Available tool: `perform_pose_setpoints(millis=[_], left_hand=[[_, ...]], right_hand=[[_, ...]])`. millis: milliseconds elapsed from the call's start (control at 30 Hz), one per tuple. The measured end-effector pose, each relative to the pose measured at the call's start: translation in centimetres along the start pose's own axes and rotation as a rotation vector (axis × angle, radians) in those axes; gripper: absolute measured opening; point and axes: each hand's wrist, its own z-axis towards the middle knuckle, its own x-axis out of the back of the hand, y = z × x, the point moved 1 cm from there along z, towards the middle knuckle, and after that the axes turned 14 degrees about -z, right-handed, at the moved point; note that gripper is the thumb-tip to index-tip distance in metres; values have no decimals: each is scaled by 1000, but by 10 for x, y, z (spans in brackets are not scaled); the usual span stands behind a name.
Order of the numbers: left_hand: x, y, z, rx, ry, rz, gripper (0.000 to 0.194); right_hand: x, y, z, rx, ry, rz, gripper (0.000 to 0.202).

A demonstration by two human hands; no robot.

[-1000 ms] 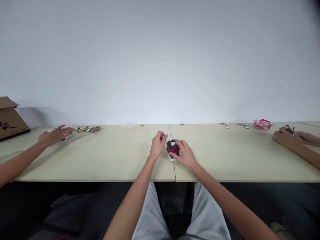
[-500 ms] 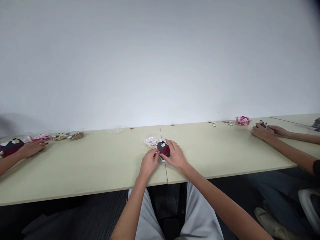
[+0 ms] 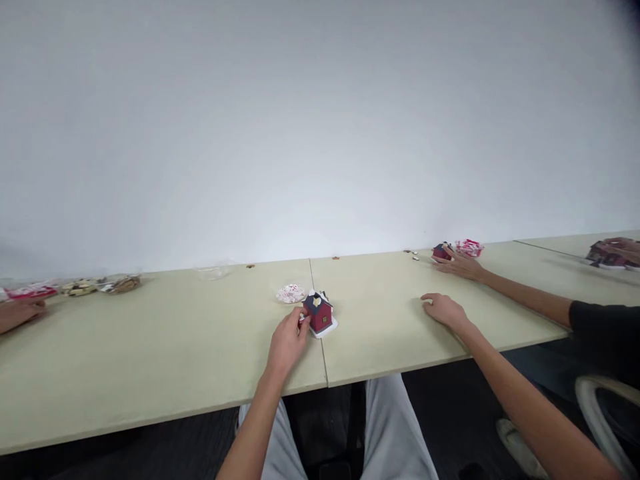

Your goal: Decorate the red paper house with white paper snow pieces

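Observation:
A small red model house with a dark blue roof (image 3: 319, 313) stands on a white base near the seam of the pale table (image 3: 165, 347). My left hand (image 3: 287, 341) touches its left side with the fingertips, fingers curled. Off to the right, my right hand (image 3: 444, 310) lies palm down on the table with nothing in it, well apart from the house. Just behind the house sits a small clear dish of red-and-white pieces (image 3: 291, 293).
A co-worker's hand (image 3: 463, 265) at the right rests by another red house (image 3: 441, 251) and a dish of red-and-white pieces (image 3: 469, 247). Another person's hand (image 3: 17, 313) is at the far left near dishes of small parts (image 3: 80, 287). An empty clear dish (image 3: 213, 272) sits at the back.
My right hand has let go of the house and slid right across the table. My left hand stays at the house's left side. The view has swung to the right.

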Motion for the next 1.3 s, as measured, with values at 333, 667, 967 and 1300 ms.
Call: perform_pose_setpoints(millis=[333,667,967,1300], left_hand=[[5,1,0,16,68,-36,24],[3,1,2,-13,-24,29,26],[6,-11,5,-48,60,-15,33],[7,-7,1,-67,67,22,32]], right_hand=[[-21,8,-14,-33,44,-66,44],[-8,45,20,-120,-5,-69,42],[-17,17,3,-9,-2,-100,45],[0,3,-10,-192,-20,-61,51]])
